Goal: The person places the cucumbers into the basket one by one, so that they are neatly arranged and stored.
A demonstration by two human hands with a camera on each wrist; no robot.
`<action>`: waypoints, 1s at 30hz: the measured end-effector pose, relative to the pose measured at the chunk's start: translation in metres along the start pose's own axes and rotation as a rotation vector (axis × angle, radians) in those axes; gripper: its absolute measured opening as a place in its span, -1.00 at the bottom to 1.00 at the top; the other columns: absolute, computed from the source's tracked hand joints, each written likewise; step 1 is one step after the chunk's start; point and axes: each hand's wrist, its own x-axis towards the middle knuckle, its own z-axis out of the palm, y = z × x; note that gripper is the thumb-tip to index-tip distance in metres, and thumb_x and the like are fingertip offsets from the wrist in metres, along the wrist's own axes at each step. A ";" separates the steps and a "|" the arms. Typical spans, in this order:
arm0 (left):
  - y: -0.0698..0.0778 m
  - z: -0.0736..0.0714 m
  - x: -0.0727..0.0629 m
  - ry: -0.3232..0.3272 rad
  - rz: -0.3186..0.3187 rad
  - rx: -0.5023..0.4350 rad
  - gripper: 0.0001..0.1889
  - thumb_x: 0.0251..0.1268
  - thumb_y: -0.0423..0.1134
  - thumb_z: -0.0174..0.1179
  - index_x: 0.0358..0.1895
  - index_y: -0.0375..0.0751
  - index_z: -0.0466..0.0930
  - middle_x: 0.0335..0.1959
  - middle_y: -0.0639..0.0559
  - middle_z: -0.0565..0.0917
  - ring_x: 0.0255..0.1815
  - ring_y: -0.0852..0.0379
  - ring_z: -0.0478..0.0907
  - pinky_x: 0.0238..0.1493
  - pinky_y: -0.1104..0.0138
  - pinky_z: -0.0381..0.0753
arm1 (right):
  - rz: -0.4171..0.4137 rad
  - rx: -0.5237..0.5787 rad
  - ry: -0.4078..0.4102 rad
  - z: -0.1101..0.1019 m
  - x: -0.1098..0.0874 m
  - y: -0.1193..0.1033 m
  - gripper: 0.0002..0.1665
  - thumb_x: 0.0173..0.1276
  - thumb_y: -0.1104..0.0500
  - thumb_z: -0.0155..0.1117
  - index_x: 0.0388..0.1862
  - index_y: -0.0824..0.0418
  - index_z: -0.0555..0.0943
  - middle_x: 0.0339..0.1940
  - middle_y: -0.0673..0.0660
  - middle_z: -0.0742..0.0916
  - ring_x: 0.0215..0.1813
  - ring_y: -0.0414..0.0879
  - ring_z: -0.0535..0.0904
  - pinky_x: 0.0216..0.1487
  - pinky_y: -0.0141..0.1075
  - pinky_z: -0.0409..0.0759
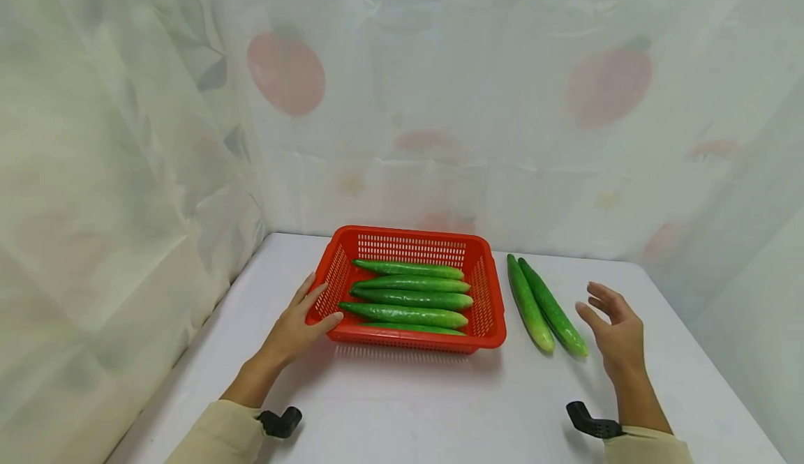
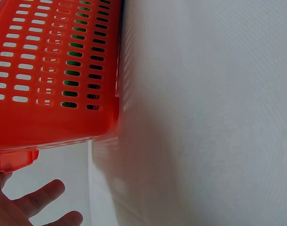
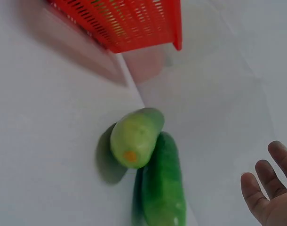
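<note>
A red plastic basket (image 1: 414, 340) stands on the table, with several green cucumbers (image 1: 411, 299) lying crosswise inside it. At the basket's left rim, my left hand (image 1: 295, 330) rests with fingers spread and fairly straight; the left wrist view shows its fingers (image 2: 42, 197) below the rim corner. Two more cucumbers lie side by side on the table right of the basket: a nearer-left one (image 1: 531, 307) and a right one (image 1: 555, 310). Just right of these, my right hand (image 1: 618, 335) is raised, fingers loosely bent, holding nothing. In the right wrist view its fingers (image 3: 275, 181) are apart from the cucumbers.
The table has a white cover (image 1: 402, 408). Behind it hangs a pale curtain (image 1: 440, 101) with faint fruit prints, and another sheet (image 1: 125, 206) runs along the left side. A black mount sits at each wrist, the left (image 1: 280, 422) and the right (image 1: 590, 422).
</note>
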 end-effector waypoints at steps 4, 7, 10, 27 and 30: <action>0.001 0.000 0.000 0.001 0.001 -0.001 -0.15 0.18 0.29 0.20 0.46 -0.11 0.26 0.55 0.06 -0.04 0.43 -0.24 0.10 0.19 -0.27 0.21 | -0.006 -0.059 -0.032 -0.001 0.006 0.033 -0.38 0.34 0.11 0.34 0.37 0.05 0.44 0.29 0.06 0.51 0.23 -0.13 0.40 -0.04 -0.60 0.40; 0.001 0.000 0.000 -0.001 -0.003 -0.001 -0.15 0.18 0.29 0.20 0.46 -0.10 0.25 0.55 0.08 -0.05 0.43 -0.24 0.10 0.19 -0.27 0.20 | 0.001 -0.077 -0.056 -0.002 0.010 0.058 -0.36 0.33 0.02 0.34 0.39 -0.07 0.43 0.31 0.00 0.50 0.25 -0.16 0.38 -0.04 -0.58 0.39; 0.001 0.000 -0.001 -0.004 -0.007 0.000 -0.15 0.18 0.30 0.19 0.46 -0.09 0.25 0.55 0.10 -0.06 0.43 -0.24 0.09 0.20 -0.27 0.20 | 0.060 -0.074 -0.068 0.000 0.007 0.056 -0.33 0.33 0.00 0.34 0.40 -0.04 0.41 0.32 0.05 0.49 0.28 -0.07 0.37 0.01 -0.49 0.41; 0.000 0.000 -0.001 -0.011 -0.008 -0.001 -0.14 0.18 0.30 0.19 0.46 -0.11 0.24 0.55 0.08 -0.06 0.43 -0.25 0.09 0.20 -0.28 0.19 | 0.204 -0.020 -0.240 0.001 -0.002 0.054 -0.18 0.38 -0.02 0.28 0.50 0.21 0.20 0.43 0.31 0.31 0.39 0.27 0.20 -0.05 -0.59 0.36; 0.001 -0.001 -0.001 -0.010 -0.009 -0.002 -0.14 0.18 0.29 0.20 0.46 -0.12 0.24 0.55 0.08 -0.05 0.43 -0.25 0.09 0.20 -0.28 0.19 | 0.201 -0.038 -0.263 0.002 -0.001 0.056 -0.18 0.39 -0.02 0.27 0.50 0.21 0.19 0.44 0.30 0.30 0.40 0.28 0.19 0.00 -0.52 0.36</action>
